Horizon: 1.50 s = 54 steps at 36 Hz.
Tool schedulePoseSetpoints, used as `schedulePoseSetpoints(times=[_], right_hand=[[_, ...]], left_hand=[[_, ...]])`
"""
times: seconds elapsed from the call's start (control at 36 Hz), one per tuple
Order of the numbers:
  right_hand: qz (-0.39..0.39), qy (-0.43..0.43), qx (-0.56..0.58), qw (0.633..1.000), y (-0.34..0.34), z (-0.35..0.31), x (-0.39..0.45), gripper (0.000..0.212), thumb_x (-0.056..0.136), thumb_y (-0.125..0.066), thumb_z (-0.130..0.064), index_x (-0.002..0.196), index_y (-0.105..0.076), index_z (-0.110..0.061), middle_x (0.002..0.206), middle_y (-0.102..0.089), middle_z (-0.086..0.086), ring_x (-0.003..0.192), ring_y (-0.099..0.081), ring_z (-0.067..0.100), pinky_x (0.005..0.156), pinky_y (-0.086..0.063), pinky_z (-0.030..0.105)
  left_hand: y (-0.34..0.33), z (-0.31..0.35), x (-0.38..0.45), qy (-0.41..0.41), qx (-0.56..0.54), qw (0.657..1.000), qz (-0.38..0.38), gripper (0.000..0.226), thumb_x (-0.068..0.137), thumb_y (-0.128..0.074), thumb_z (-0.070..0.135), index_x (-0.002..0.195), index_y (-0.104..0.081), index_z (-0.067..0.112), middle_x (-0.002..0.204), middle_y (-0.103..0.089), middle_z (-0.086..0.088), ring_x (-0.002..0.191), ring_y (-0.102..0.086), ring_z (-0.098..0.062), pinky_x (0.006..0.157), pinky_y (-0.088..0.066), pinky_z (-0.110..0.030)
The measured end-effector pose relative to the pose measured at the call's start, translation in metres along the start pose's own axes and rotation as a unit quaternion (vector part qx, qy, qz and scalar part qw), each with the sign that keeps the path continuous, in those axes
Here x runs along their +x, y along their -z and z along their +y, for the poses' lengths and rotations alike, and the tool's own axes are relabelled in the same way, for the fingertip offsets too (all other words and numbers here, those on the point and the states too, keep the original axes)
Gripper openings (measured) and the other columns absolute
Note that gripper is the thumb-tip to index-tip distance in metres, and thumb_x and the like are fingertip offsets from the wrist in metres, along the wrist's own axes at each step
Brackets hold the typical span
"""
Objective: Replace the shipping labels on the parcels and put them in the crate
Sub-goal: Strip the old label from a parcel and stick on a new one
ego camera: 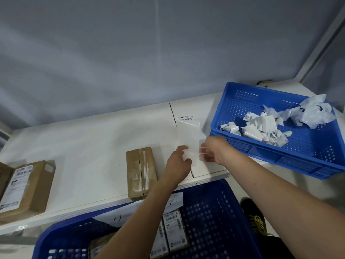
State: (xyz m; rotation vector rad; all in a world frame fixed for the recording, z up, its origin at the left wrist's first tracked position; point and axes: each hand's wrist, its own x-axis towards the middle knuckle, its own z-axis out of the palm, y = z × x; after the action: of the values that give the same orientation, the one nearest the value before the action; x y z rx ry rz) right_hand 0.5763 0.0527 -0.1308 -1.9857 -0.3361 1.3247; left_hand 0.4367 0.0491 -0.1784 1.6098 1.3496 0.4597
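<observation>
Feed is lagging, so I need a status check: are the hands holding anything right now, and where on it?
Both hands hold the label strip at its near end: the left hand on its left edge, the right hand pinching its right edge.

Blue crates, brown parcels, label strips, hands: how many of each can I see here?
Blue crates: 2, one with torn paper scraps, one below the table with labelled parcels
Brown parcels on the table: 2, one stripped of its label, one labelled
Label strips: 1
Hands: 2, left hand and right hand, both pinching the strip
Total: 7
</observation>
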Motion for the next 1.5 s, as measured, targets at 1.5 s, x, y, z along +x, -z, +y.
schedulePoseSetpoints(times=[1.5], right_hand=[[0.097, 0.133, -0.329, 0.93, -0.007, -0.006, 0.033, 0.026, 0.089, -0.06, -0.002, 0.115, -0.063, -0.001, 0.109, -0.066, 0.015, 0.099, -0.065, 0.03, 0.065, -0.045, 0.031]], left_hand=[[-0.026, 0.052, 0.145, 0.168, 0.176, 0.959, 0.142, 0.069, 0.089, -0.076, 0.026, 0.14, -0.038, 0.001, 0.14, -0.042, -0.017, 0.129, -0.045, -0.031, 0.103, -0.041, -0.037]])
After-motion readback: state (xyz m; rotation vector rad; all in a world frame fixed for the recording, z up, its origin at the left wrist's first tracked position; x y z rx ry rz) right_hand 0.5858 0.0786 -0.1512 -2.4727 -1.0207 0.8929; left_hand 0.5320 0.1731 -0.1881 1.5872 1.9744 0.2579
